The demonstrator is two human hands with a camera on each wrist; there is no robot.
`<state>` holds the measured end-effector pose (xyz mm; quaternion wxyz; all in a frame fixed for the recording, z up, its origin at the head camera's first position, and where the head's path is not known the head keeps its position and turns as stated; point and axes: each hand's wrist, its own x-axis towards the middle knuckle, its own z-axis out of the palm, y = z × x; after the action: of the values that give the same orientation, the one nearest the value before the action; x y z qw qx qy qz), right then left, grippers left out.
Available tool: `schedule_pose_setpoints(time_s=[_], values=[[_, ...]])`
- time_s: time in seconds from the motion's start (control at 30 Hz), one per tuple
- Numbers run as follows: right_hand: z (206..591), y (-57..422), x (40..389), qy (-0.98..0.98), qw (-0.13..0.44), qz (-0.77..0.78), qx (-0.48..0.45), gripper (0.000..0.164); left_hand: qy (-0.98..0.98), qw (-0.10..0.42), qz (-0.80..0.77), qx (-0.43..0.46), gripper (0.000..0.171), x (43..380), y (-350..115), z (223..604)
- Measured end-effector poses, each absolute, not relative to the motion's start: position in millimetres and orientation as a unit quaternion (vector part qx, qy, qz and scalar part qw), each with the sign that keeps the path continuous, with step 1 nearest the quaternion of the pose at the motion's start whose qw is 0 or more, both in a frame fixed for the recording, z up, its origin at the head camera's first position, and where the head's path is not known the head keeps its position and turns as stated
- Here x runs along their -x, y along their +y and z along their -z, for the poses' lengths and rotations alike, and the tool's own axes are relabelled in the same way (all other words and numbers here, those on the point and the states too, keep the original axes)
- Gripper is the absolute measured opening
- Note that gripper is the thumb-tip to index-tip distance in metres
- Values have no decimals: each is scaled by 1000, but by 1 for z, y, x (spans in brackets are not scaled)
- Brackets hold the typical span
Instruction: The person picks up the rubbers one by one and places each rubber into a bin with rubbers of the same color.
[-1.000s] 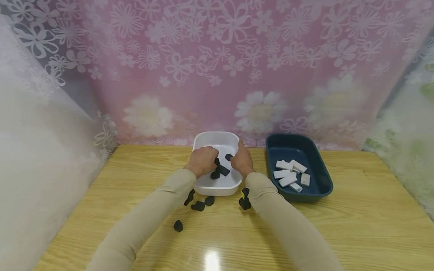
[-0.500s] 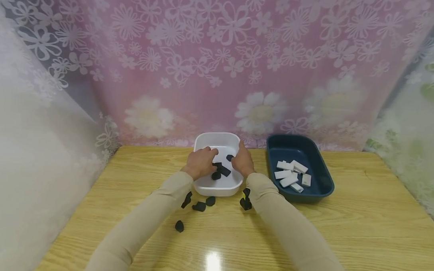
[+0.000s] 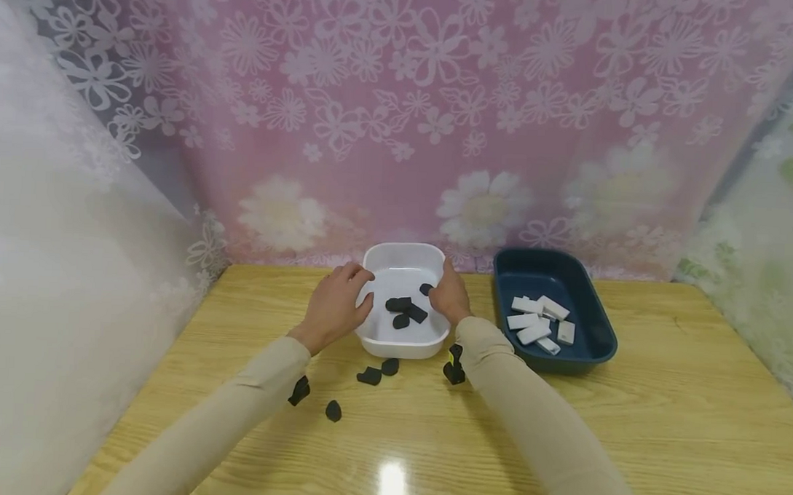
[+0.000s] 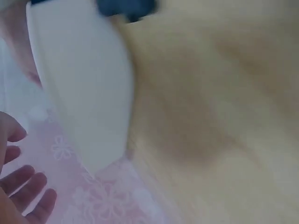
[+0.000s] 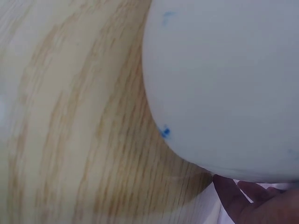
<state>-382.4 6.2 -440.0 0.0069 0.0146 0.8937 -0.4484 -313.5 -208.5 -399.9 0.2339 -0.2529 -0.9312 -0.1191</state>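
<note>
A white plastic basin (image 3: 402, 344) stands at the middle of the table, with several black pieces (image 3: 401, 321) lying inside. My right hand (image 3: 450, 293) grips the basin's right rim. Its thumb is inside, close to a black piece (image 3: 426, 288); whether they touch I cannot tell. In the right wrist view, fingers (image 5: 233, 200) lie against the outer wall. My left hand (image 3: 334, 307) is at the left rim, fingers loosely bent and holding nothing. In the left wrist view this hand (image 4: 23, 186) appears apart from the basin wall (image 4: 84, 79).
Right of the white basin stands a dark blue basin (image 3: 590, 342) with several white blocks (image 3: 534, 331). Black pieces (image 3: 369, 376) lie on the wooden table (image 3: 494, 447) in front, another (image 3: 334, 411) nearer me. A floral curtain (image 3: 399, 167) hangs behind.
My left hand has released a black piece inside the white basin and drawn back leftward over the rim, its fingers opening. My right hand has kept its grip on the basin.
</note>
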Motion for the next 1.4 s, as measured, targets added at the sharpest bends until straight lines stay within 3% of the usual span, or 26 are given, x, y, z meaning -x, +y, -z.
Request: schedule_pose_setpoints(time_s=[0.1,0.2,0.5,0.6,0.93,1.4], values=[[441,7,382,894,6,447,-12,76,-918,245,138,279,22,291,-226,407],[442,8,382,895,2,446,-9,75,-919,215,145,297,21,264,-241,416],[439,8,384,898,6,440,-10,75,-928,13,140,344,30,214,-257,430],[438,8,383,897,8,442,-13,75,-923,-17,128,362,34,206,-257,431],[439,5,382,898,9,439,-16,76,-899,26,129,417,10,192,-258,445],[436,3,379,897,7,442,-22,77,-920,-17,124,372,7,194,-248,434]])
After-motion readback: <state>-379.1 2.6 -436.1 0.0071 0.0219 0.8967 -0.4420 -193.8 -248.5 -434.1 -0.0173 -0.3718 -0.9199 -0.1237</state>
